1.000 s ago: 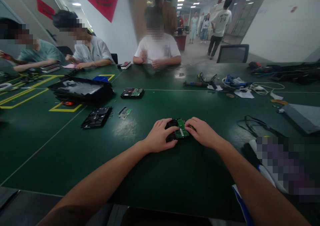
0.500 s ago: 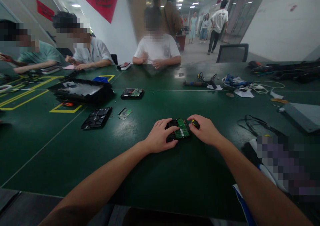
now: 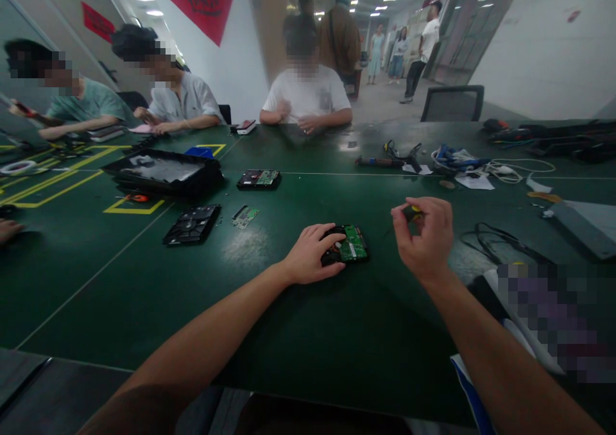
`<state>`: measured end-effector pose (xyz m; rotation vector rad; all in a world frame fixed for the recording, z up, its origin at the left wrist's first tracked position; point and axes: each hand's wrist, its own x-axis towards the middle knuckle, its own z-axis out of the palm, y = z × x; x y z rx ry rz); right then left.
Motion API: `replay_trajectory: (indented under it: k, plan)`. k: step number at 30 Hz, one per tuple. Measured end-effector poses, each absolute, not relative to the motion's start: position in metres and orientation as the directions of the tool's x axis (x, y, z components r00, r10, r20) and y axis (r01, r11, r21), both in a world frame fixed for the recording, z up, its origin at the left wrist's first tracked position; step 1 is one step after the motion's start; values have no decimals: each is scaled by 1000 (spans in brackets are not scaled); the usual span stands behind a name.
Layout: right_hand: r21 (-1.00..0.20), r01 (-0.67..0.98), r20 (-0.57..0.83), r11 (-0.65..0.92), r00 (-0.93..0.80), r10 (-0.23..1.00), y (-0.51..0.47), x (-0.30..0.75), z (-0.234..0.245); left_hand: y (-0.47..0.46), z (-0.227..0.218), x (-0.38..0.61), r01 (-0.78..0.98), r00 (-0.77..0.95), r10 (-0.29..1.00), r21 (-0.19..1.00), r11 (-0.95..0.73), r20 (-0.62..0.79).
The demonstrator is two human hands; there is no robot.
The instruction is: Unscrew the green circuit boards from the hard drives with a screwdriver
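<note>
A hard drive [image 3: 353,244] lies on the green table, its green circuit board facing up. My left hand [image 3: 315,254] grips its left part, with fingers over the top and the thumb along the near edge, hiding some of it. To the right of the drive and raised above the table, my right hand [image 3: 426,236] is closed on a small screwdriver [image 3: 412,213] with a black and yellow handle. Its thin shaft is hard to make out and points down to the left, apart from the drive.
Left of the drive lie a loose circuit board [image 3: 246,216], a black plastic part [image 3: 192,224] and another hard drive [image 3: 258,179]. A black tray [image 3: 163,173] stands behind them. Cables [image 3: 500,239] and a grey box [image 3: 584,226] lie to the right. Several people sit or stand across the table.
My right hand has lifted away from the hard drive, to the right, with the screwdriver in it. My left hand keeps its hold on the drive.
</note>
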<state>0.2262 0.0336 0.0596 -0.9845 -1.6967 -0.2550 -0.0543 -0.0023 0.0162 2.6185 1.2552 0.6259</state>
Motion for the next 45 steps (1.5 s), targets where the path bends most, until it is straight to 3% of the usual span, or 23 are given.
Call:
replay_trajectory:
  k: [5,11,16,21,37,45]
  plan:
    - [-332,678,778,656,-197,597,38,221,44,-6,13,-52,729,535,787,303,-614,307]
    - [-456,650,644,608,-231,729,40,223,39,-12,13,-50,782,474,829,290,-552,297]
    - [-546,545,721,636,-80,688,36,221,39,-14,18,-52,758,530,804,275,-591,269]
    - [-589,446,701,674,-134,700,30,216,36,-14,16,-52,758,528,804,276,-591,273]
    - [-555,513,662,655,-204,721,27,214,37,-12,13,-52,763,520,807,274,-586,278]
    - [-580,535,673,614,-110,732,30,211,35,-11,12,-51,766,522,805,261,-588,282]
